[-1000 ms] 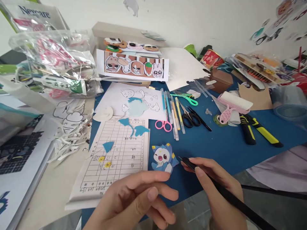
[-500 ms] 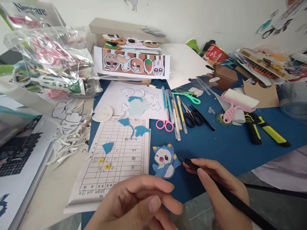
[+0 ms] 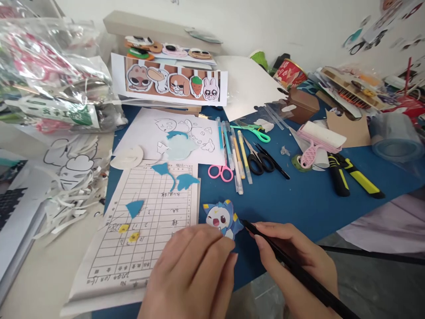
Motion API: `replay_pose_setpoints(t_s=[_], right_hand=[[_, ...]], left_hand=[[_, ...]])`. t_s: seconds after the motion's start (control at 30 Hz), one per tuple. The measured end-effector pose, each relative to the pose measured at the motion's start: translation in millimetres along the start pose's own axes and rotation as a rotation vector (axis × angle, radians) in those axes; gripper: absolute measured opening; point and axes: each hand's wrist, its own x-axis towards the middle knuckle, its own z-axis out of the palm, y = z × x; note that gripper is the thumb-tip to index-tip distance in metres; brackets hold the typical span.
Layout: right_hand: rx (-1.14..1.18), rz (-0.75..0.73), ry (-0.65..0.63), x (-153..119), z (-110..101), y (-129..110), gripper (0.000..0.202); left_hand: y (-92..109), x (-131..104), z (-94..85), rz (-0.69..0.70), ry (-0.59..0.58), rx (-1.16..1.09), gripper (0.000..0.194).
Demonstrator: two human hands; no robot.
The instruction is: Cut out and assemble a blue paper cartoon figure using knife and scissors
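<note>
A blue-and-white cartoon character cutout (image 3: 220,217) lies on the blue table at its near edge. My left hand (image 3: 195,266) covers its lower part, with the fingers bent together and the fingertips at the cutout. In my right hand (image 3: 292,257) is a slim black pointed tool (image 3: 282,257), held like a pen, its tip beside the cutout's right edge. Left of my hands, a printed form pad (image 3: 149,230) carries blue felt-like pieces (image 3: 187,180) and small yellow pieces (image 3: 124,228). My left hand overlaps the pad's right side in view.
Behind the cutout lie pens (image 3: 235,155), pink-handled scissors (image 3: 221,172), black scissors (image 3: 261,161) and black tweezers (image 3: 274,161). A pink lint roller (image 3: 318,139) and yellow-black pliers (image 3: 355,175) sit at the right. Paper scraps (image 3: 68,199) and plastic bags (image 3: 56,84) are at the left.
My left hand has turned over and come down onto the cutout, hiding its lower part. The black tool stays in my right hand near the cutout. The view has shifted slightly right.
</note>
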Motion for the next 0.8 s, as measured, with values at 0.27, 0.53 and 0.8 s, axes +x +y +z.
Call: replay_pose_setpoints(t_s=[0.27,0.53,0.8], right_hand=[[-0.258,-0.174,-0.023,0,-1,1,0.012],[-0.230,-0.136,-0.025,6,-1,-3,0.018],[-0.198,-0.111,-0.066,13,-2,-7,0.020]], left_hand=[[-12,-4,16.0,0.216,-0.104,0.327,0.031],[-17,-8,15.4,0.245,-0.150,0.344,0.032],[-15,-8,22.1,0.159,-0.152,0.298,0.040]])
